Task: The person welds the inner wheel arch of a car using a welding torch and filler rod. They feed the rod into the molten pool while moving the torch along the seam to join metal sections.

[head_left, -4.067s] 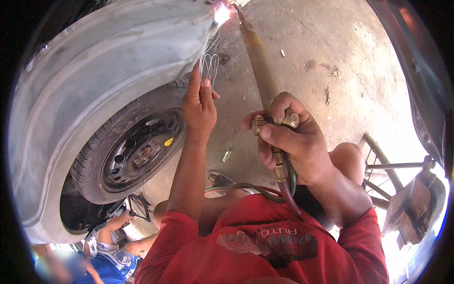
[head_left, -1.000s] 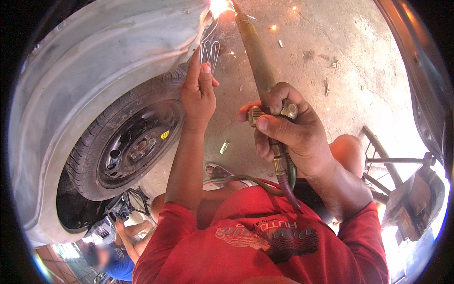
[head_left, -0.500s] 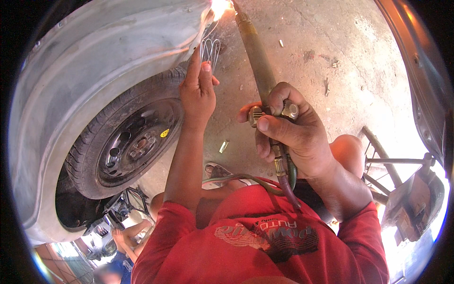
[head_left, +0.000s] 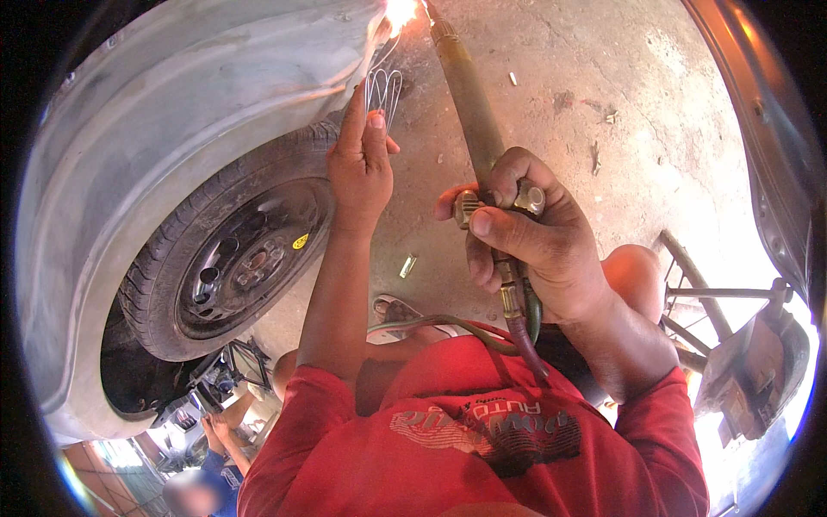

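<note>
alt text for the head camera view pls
The person's right hand grips a brass-coloured torch, a bright flare at its end, by the edge of a grey car panel; the left hand holds looped wire. A black wheel shows at left.

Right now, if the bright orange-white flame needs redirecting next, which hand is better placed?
Probably the right hand: it grips the long brass-coloured metal torch, its tip beside the flame. The left hand holds looped silver wire.

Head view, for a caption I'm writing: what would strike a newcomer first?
The blinding glare at the top edge comes first, by the tip of the torch in the right hand. Then the wheel at left, below the pale car panel, and the looped wires in the left hand.
</note>
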Available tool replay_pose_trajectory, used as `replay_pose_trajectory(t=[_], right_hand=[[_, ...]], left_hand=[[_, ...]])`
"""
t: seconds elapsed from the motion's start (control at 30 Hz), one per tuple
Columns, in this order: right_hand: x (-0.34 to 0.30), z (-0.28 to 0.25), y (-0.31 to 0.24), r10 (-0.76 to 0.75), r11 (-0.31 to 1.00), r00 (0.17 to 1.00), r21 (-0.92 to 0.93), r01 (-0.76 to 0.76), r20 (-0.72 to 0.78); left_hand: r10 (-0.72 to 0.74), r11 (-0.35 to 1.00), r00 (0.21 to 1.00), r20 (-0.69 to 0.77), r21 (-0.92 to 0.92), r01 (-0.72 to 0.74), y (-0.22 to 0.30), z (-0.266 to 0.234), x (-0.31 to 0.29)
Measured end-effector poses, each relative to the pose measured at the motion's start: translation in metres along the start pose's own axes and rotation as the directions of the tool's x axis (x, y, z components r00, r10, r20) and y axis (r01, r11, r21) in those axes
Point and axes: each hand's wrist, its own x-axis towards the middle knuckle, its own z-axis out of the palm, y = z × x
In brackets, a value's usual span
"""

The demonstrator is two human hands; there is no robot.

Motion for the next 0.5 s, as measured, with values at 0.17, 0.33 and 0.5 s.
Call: replay_pose_trajectory(t=[0.17,0.33,0.5], right_hand=[[0.0009,-0.0015,0.0013,-0.009,1.000,1.000,-0.007,0.009,0.009],[0.0023,-0.0012,0.0029,-0.040,0.999,0.999,-0.003,0.040,0.007],[0.0030,-0.0018,0.0036,-0.047,0.998,0.999,-0.037,0.047,-0.001]], left_hand=[[-0.023,1.000,1.000,0.007,-0.007,0.023,0.0024,0.0005,-0.0007],[-0.040,0.999,0.999,0.007,-0.006,0.040,0.0054,0.0003,0.0004],[-0.028,1.000,0.999,0.021,-0.001,0.028,0.0020,0.0007,0.0023]])
